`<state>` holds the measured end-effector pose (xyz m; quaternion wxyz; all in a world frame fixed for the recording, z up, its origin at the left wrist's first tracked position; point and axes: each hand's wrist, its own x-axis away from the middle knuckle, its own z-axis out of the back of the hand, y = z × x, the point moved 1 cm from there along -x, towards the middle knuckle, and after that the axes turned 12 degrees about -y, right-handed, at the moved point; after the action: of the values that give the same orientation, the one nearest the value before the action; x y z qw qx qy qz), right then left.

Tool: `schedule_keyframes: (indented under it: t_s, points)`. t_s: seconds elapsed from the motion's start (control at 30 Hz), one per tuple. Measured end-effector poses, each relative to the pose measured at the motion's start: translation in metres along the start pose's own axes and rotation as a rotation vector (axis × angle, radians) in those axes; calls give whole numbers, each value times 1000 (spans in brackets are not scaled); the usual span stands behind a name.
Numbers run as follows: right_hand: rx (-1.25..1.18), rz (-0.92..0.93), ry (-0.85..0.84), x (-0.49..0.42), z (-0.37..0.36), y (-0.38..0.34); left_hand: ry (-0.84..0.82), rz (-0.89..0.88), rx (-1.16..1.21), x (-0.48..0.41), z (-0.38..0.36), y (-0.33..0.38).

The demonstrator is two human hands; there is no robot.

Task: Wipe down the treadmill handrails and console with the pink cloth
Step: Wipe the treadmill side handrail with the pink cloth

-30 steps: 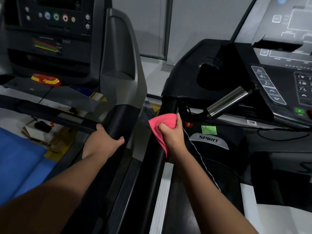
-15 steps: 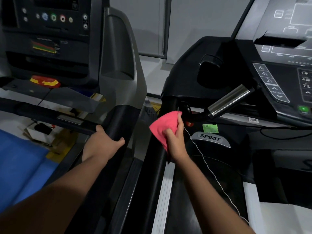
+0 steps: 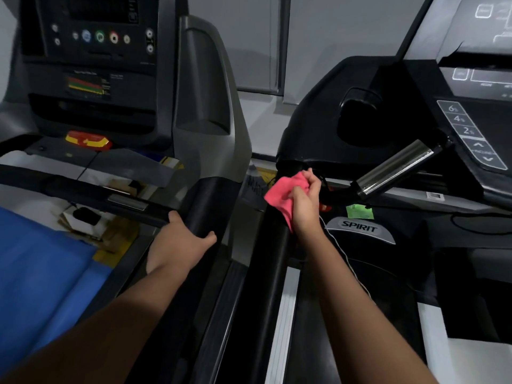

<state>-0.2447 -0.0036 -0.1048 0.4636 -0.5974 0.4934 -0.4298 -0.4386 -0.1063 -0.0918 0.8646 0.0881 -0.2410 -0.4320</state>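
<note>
Both bare forearms reach forward. The left hand [image 3: 180, 239] wraps round a black padded handrail [image 3: 206, 203], thumb laid across it. The right hand [image 3: 306, 203], farther forward, grips a crumpled pink cloth [image 3: 281, 194] in curled fingers.

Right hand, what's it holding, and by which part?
The right hand grips the pink cloth by its bunched right side, at the top of the black treadmill handrail; the left corner sticks out free.

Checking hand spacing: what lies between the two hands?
Head view: the black handrail under the left hand, a gap, the Spirit treadmill's handrail, where the right hand holds the pink cloth.
</note>
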Motion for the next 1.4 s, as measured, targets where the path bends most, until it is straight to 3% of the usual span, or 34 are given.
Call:
schedule_keyframes:
  t_s: [0.23,0.4,0.53,0.7,0.83,1.1,1.2,1.3,1.4]
  points:
    - [-91,-134,33,39,2,24,3,-7,-10,-2,-2,-1]
    - [42,-270,37,68,-6,31,9,-9,-7,-1,-2,-1]
    - [349,-188,64,79,-21,22,17,-11,1,-2,-3,-2]
    - [937,-179,83,40,-28,-1,15,-18,-1,-3,-4,-1]
    - [1193,-200,86,10,-36,-12,14,2,-10,-2,-3,0]
    - [1442,-288,-117,60,-48,-12,16,10,-10,-1,-2,0]
    - [1420,-338,-331,88,-49,-22,16,15,-18,1,-2,2]
    - [1463,-248,-540,111,-31,-30,12,24,-29,2,-1,3]
    - [1538,-107,-544,107,-14,-20,15,22,-30,3,0,4]
